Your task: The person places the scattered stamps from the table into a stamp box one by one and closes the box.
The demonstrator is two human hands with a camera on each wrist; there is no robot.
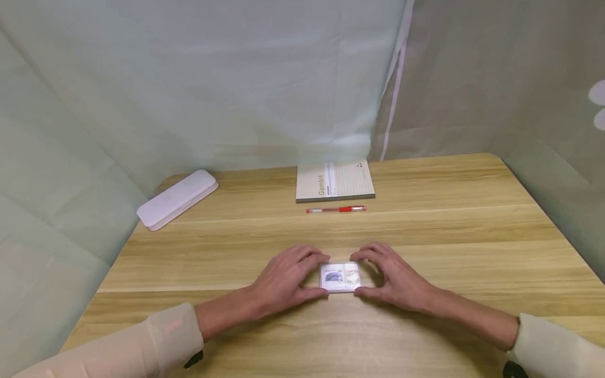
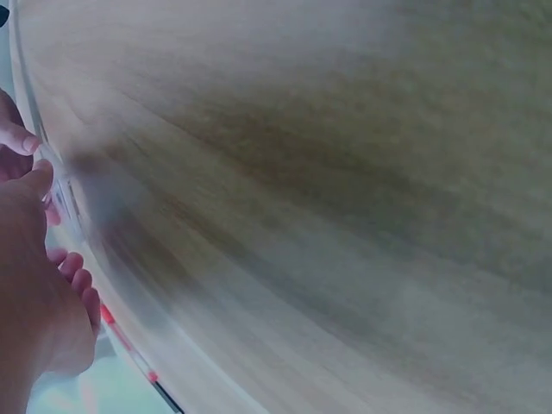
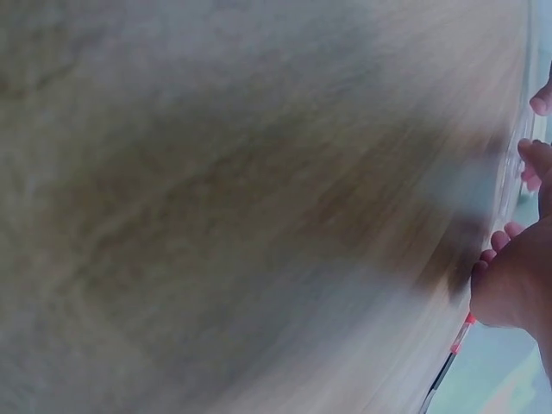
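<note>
A small clear flat case [image 1: 339, 278] lies on the wooden table, with a white label bearing a dark blue picture on its left part and a pale gold patch on its right. My left hand [image 1: 288, 275] holds its left end, thumb at the near corner and index finger at the far one. At the right end my right hand [image 1: 399, 278] grips the same way. In the left wrist view, the left hand [image 2: 39, 285] shows at the left edge with curled fingers; the right hand [image 3: 517, 276] appears at the right edge of its own wrist view.
Beyond the hands lies a red pen [image 1: 336, 209], just in front of a notebook [image 1: 335, 181] marked Gambit. A pale lidded case [image 1: 178, 198] sits at the far left corner of the table [image 1: 449, 226]. Hanging cloth [image 1: 236, 79] encloses the back and sides.
</note>
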